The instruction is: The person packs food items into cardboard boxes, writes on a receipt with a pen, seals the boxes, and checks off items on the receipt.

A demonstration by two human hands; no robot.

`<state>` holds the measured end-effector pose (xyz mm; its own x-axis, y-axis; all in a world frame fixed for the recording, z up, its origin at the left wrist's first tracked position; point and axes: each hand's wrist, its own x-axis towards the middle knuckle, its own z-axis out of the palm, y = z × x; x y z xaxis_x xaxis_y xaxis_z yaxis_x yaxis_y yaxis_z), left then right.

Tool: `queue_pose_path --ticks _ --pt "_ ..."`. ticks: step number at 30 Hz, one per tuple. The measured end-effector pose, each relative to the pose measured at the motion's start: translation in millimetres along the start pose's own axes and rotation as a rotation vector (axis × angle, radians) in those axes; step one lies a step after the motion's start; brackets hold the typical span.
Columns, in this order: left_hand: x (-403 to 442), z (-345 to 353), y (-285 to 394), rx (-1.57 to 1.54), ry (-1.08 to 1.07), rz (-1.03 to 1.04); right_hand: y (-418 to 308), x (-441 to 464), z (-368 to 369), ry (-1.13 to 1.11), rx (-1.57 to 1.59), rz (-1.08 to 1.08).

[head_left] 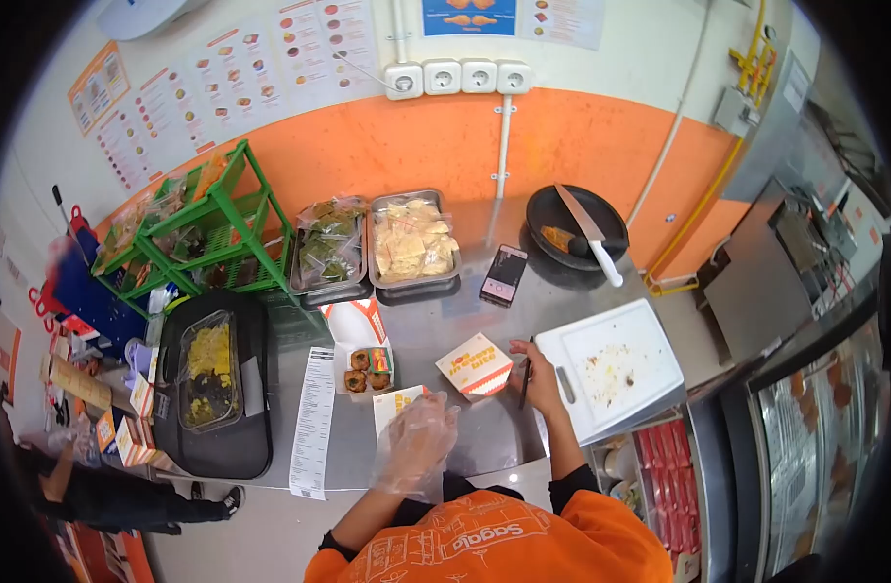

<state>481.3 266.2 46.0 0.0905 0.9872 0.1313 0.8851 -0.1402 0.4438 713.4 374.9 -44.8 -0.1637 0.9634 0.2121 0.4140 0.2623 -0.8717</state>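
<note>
My left hand (418, 442), in a clear plastic glove, is closed over the near part of a white and orange carton (395, 400). Its fingers are curled, and what they hold is hidden. A dark pen (526, 375) is upright in my bare right hand (545, 387), whose fingers are closed around it. Just left of that hand sits a closed white and orange printed box (476, 367). Behind my left hand, an open box (365, 361) holds several browned food pieces and a small green and red packet.
A long receipt (312, 423) lies left of the boxes. A white cutting board (611, 369) with crumbs is on the right; a knife (583, 222) rests across a black bowl (543, 199). Behind are a phone (504, 275) and filled trays (413, 284). Another person (125, 496) stands left.
</note>
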Motion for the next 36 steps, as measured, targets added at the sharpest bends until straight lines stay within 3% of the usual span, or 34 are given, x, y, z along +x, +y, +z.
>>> queue_pose_path --ticks 1,2,6,9,11,14,15,17,18,20,21,26,31,36 --pt "7.1 6.6 4.2 0.080 -0.010 -0.033 9.3 3.1 1.2 0.013 -0.163 -0.101" --pt "7.6 21.8 3.0 0.216 0.124 0.011 8.1 8.4 5.9 0.018 -0.034 -0.029" --pt "22.4 9.6 18.5 0.106 -0.065 -0.061 4.4 36.6 16.1 -0.056 0.106 -0.247" --pt "26.3 8.7 24.1 0.036 -0.074 -0.172 13.3 54.8 22.1 -0.094 0.027 -0.274" --pt "30.7 -7.0 27.4 0.031 -0.094 -0.273 -4.7 57.2 19.6 -0.061 0.027 -0.154" --pt "19.0 -22.4 13.0 -0.126 0.310 -0.189 -3.3 64.9 21.2 -0.031 0.045 -0.185" --pt "12.1 -29.1 7.5 -0.138 0.315 -0.224 2.3 69.5 24.0 -0.093 -0.014 -0.133" --pt "-3.3 -40.6 2.2 -0.156 0.316 -0.292 16.0 71.6 36.7 -0.122 0.173 -0.131" --pt "-12.5 -45.8 2.7 -0.212 0.297 -0.316 31.8 71.3 39.3 -0.160 0.111 -0.088" --pt "-30.3 -56.5 9.7 -0.370 0.258 -0.444 35.4 63.7 44.2 -0.028 0.145 0.059" --pt "-39.4 -58.6 11.7 -0.457 0.236 -0.503 46.4 62.7 48.4 0.062 0.186 -0.025" --pt "-81.0 -59.2 -2.4 -0.921 0.167 -0.641 75.8 53.5 19.2 0.219 0.109 0.057" --pt "-94.2 -59.0 -23.1 -1.347 0.131 -0.634 -53.4 44.6 -30.3 0.178 -0.057 0.022" --pt "-101.3 -97.1 -48.4 -1.594 -0.178 -0.604 -178.2 4.9 17.5 0.069 -0.088 -0.039"
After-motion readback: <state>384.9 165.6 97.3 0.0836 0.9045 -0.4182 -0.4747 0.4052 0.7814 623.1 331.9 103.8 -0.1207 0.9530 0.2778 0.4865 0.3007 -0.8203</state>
